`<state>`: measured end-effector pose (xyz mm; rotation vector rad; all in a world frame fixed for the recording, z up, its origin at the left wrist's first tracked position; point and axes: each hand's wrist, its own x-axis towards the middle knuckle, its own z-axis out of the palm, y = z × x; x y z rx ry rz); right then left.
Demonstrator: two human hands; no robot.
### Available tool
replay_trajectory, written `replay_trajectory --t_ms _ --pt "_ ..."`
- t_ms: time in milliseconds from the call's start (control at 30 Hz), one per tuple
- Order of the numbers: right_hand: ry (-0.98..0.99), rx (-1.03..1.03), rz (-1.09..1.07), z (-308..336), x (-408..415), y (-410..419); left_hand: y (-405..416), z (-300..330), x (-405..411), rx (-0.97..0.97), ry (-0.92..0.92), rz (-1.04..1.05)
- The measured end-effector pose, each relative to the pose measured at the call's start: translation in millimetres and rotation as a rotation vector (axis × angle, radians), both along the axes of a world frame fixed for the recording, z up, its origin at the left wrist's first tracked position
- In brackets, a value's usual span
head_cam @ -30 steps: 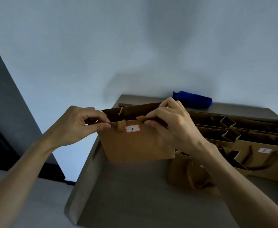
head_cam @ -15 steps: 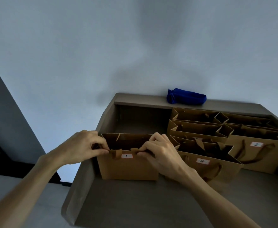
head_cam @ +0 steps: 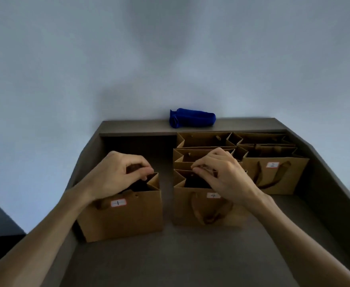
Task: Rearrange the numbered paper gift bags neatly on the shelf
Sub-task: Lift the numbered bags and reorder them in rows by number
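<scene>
Brown paper bag number 1 (head_cam: 126, 218) stands upright at the front left of the grey shelf (head_cam: 170, 255). My left hand (head_cam: 116, 175) pinches a brown ribbon handle at that bag's rear rim. To its right stands bag number 4 (head_cam: 192, 210), its front handle hanging down. My right hand (head_cam: 221, 172) pinches the rear handle of bag 4 above its open mouth. Bag number 2 (head_cam: 275, 177) stands further right. Behind them, several more brown bags (head_cam: 205, 139) stand in rows with their labels hidden.
A rolled blue cloth (head_cam: 191, 118) lies on the raised back ledge by the pale wall. The shelf has raised sides left and right. Bare shelf floor lies behind bag 1 and along the front.
Bag 1 came down onto the shelf at the front left. My right hand left bag 1 and moved right to bag 4's handle. My left hand stayed at bag 1's rim.
</scene>
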<state>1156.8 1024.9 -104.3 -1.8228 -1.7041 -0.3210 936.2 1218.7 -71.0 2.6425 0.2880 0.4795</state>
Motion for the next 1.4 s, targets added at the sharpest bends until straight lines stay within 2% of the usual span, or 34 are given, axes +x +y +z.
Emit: replay_trajectory --t_ms 167,333,633,767,1067,1167,1333,1400 --pt "0.102 0.024 -0.158 -5 46 -59 -35 1 67 -0.047 0.003 -0.158" --pt "0.111 -0.010 -0.263 -13 87 -105 -68 -6 131 -0.059 0.045 -0.210" --pt "0.053 -0.242 -0.564 0 200 -140 -118 -13 255 0.199 0.004 -0.149" --pt "0.019 -0.425 -0.530 5 224 -138 -122 -17 287 0.277 0.105 -0.108" --pt "0.003 -0.491 -0.481 3 231 -134 -121 -28 306 0.356 0.197 -0.145" --pt "0.063 -0.428 -0.461 6 234 -138 -118 -20 309 0.306 0.210 -0.173" --pt "0.242 -0.297 -0.387 33 238 -148 -114 6 311 0.007 0.159 -0.248" --pt "0.319 -0.249 -0.382 42 237 -153 -113 13 310 -0.056 0.123 -0.255"
